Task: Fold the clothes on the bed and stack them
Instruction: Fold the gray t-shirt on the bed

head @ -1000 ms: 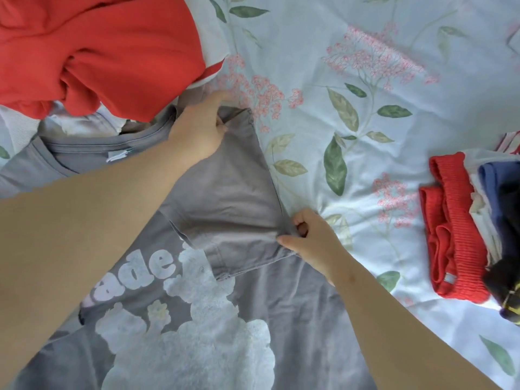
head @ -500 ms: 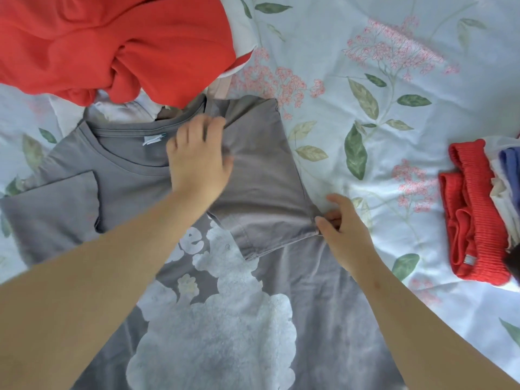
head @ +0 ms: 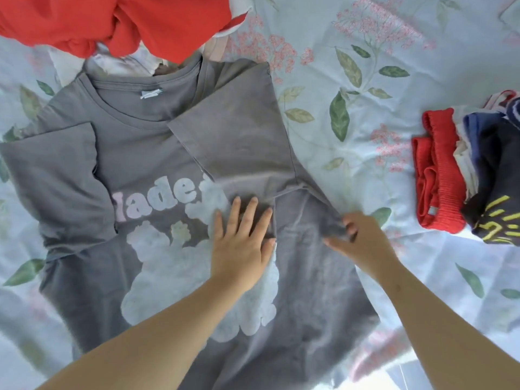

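Observation:
A grey T-shirt (head: pixel 157 130) with a white print lies face up on the bed, both sleeves folded in over the chest. My left hand (head: pixel 242 243) rests flat, fingers spread, on the lower end of the folded right sleeve and the print. My right hand (head: pixel 357 240) pinches the shirt's side edge just below that sleeve. A stack of folded clothes (head: pixel 467 175), red at the left and dark blue on top, sits at the right.
A loose red garment (head: pixel 135 21) with white cloth under it is heaped at the top left, touching the shirt's collar. The floral bedsheet (head: pixel 351 88) shows between the shirt and the stack.
My left hand slid from the shoulder by the collar down to the sleeve's lower end. My right hand stayed at the shirt's side edge. The view pulled back, showing more of the shirt.

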The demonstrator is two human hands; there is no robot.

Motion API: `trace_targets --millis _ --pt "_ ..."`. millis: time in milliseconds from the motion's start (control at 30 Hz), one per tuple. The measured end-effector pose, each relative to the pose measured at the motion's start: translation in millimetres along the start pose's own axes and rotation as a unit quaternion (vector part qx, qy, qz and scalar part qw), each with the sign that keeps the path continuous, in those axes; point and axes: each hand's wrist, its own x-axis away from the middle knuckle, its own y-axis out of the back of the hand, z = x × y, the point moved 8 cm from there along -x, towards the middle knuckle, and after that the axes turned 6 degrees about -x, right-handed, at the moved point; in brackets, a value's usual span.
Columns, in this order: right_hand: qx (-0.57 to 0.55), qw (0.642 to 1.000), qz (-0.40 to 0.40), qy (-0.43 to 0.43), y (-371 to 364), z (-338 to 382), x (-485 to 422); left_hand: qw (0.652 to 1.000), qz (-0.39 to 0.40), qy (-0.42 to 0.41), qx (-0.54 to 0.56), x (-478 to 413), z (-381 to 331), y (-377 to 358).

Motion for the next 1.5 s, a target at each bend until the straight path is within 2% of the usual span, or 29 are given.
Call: trace_targets --millis 100,200,267,400,467,600,667,733,800,867,933,1000,1067,1133,1200,1267,1333,1433,1500 --pt "0.086 0.994 0.038 -0.048 -5 -40 40 0.999 0.034 0.008 -0.004 27 -18 -8" --pt "0.068 0.995 0.034 -0.068 -8 -62 67 0.998 0.06 -0.01 -0.003 45 -32 -15" --pt "-0.005 0.997 0.017 -0.079 -10 -65 82 0.997 0.076 -0.011 0.004 56 -35 -19" --pt "-0.142 0.978 0.087 -0.126 -35 -76 118 0.994 0.103 -0.015 0.022 80 -42 -21" --pt "-0.212 0.966 0.077 -0.124 -38 -77 133 0.993 0.111 -0.013 0.036 96 -44 -25" --pt "-0.355 0.93 0.017 -0.09 -29 -84 149 0.99 0.123 0.003 0.062 125 -45 -30" --pt "-0.397 0.914 0.06 -0.051 -34 -79 154 0.99 0.113 0.017 0.081 137 -47 -30" --pt "-0.37 0.918 0.144 -0.02 -48 -70 159 0.988 0.115 0.034 0.1 148 -49 -30" --pt "-0.256 0.944 0.208 -0.004 -60 -66 163 0.985 0.129 0.038 0.112 161 -55 -32" --pt "-0.114 0.968 0.221 0.037 -61 -63 162 0.988 0.134 -0.007 0.075 173 -64 -33" --pt "-0.043 0.976 0.201 0.07 -54 -62 159 0.987 0.153 -0.054 0.007 183 -68 -38" --pt "-0.074 0.976 0.186 0.087 -48 -58 159 0.987 0.143 -0.074 -0.018 186 -64 -36" --pt "-0.164 0.968 0.173 0.076 -45 -57 155 0.992 0.09 -0.085 0.021 187 -57 -26" --pt "-0.205 0.965 0.149 0.068 -46 -59 144 0.989 0.086 -0.051 0.108 185 -47 -15" --pt "-0.159 0.971 0.157 0.081 -57 -59 133 0.975 0.098 0.012 0.198 184 -37 -11" --pt "-0.084 0.975 0.183 0.097 -70 -56 129 0.949 0.175 0.087 0.248 185 -29 -18" --pt "-0.05 0.973 0.191 0.122 -74 -47 132 0.925 0.178 0.15 0.3 183 -21 -18" --pt "-0.081 0.976 0.135 0.151 -56 -31 139 0.888 0.161 0.228 0.365 181 -7 -14" --pt "-0.095 0.978 0.085 0.163 -37 -27 142 0.872 0.15 0.239 0.399 180 -4 -6"
